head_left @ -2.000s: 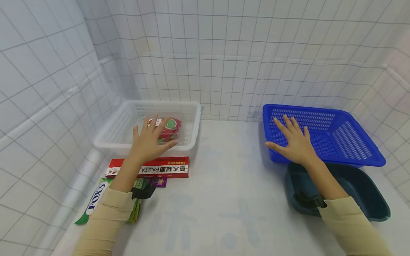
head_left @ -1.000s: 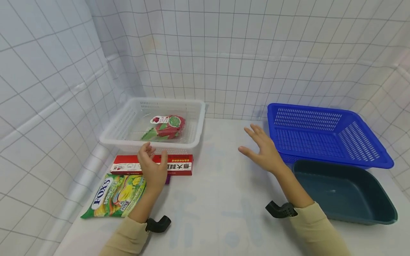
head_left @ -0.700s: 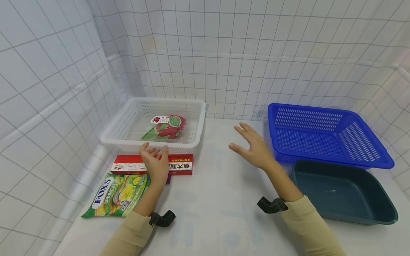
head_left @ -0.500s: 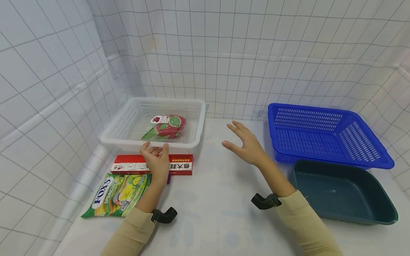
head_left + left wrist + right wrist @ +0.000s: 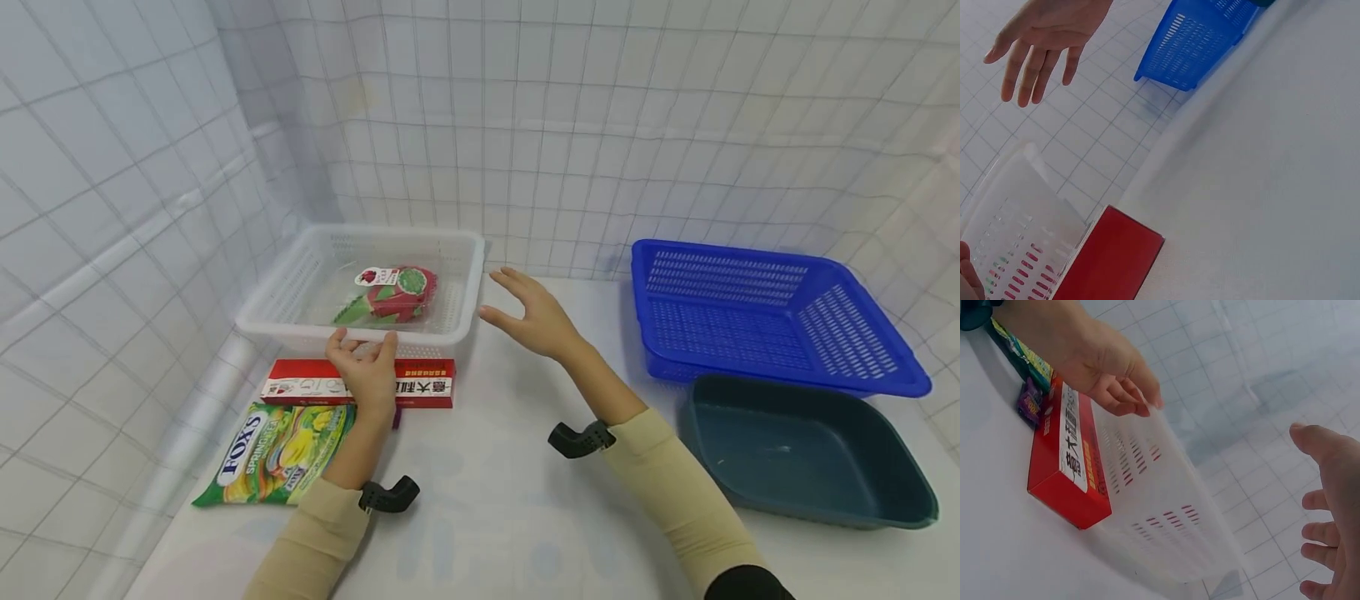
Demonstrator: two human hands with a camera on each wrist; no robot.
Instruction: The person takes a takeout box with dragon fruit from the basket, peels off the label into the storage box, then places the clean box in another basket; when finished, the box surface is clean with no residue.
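Note:
A white plastic basket (image 5: 468, 287) stands at the back left and holds a clear-wrapped pack of red dragon fruit (image 5: 401, 293) with a label. My left hand (image 5: 367, 379) is at the basket's front rim, its fingers curled under the edge and its thumb against it; the right wrist view shows this grip from the side. Near the basket's right end my right hand (image 5: 536, 321) hovers, fingers extended and thumb apart, touching nothing. Just in front of the basket, partly behind my left hand, lies a red pasta box (image 5: 427, 387).
A green and yellow FOX'S candy bag (image 5: 288, 454) lies at the front left. A small purple packet (image 5: 1030, 403) sits beside the pasta box. On the right stand a blue basket (image 5: 750, 375) and a dark green tub (image 5: 810, 512). White gridded cloth (image 5: 570, 150) closes the back and sides.
Both hands have come down from spread above the baskets. My left hand has reached the white basket's front rim; my right hand has swung left from the blue basket toward the white one.

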